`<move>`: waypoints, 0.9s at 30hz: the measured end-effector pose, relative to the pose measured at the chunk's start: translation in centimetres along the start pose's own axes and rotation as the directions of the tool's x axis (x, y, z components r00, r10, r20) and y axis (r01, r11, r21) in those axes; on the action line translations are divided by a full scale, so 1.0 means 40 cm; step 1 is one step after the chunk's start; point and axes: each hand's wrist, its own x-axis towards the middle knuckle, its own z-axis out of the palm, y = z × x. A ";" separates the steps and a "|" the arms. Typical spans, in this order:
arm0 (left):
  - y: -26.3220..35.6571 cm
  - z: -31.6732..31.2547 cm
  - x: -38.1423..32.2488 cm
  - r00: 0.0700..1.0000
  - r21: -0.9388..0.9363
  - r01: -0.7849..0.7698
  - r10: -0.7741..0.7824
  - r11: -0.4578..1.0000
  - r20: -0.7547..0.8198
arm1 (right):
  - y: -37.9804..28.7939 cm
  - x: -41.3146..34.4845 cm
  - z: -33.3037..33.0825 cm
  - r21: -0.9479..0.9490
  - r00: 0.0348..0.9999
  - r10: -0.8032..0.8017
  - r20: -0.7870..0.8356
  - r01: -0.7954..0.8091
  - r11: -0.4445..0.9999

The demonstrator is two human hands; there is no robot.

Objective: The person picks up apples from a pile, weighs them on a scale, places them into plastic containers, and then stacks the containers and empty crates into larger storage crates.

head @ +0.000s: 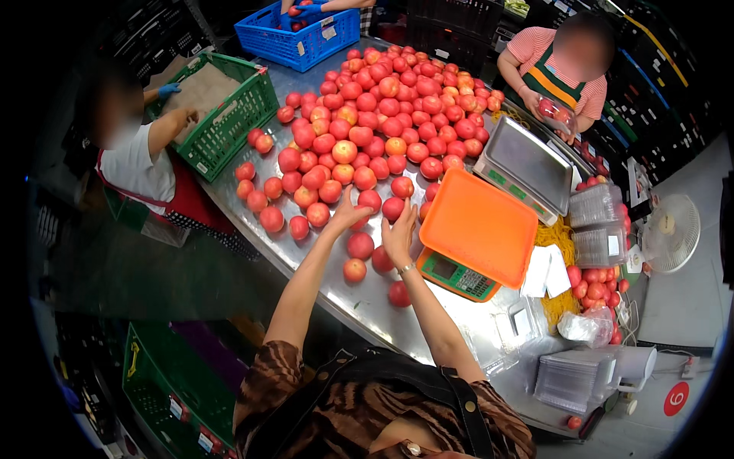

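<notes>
A large heap of red tomatoes (367, 102) spreads over a stainless steel table (327, 275). My left hand (346, 214) reaches in at the near side of the heap, fingers apart, its thumb over a partly hidden tomato (359, 225). Opposite it, my right hand (399, 234) has its fingertips at a tomato (393, 208); it is spread and grips nothing that I can see. Several loose tomatoes (360, 245) lie between and below my wrists. Right of my right hand stands a digital scale (459, 275) with an orange tray (481, 226) on top.
A second scale (524, 160) stands behind the orange tray. Clear plastic boxes (573, 378), yellow netting (556, 304) and a fan (670, 232) line the right. Co-workers stand by a green crate (229, 120), a blue crate (304, 43) and the far right edge, one holding packed tomatoes (555, 113).
</notes>
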 end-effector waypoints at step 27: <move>0.142 -0.058 -0.087 0.893 -0.844 0.385 0.080 0.373 0.443 | -0.075 0.150 -0.076 0.752 0.794 0.350 0.497 -0.596 0.282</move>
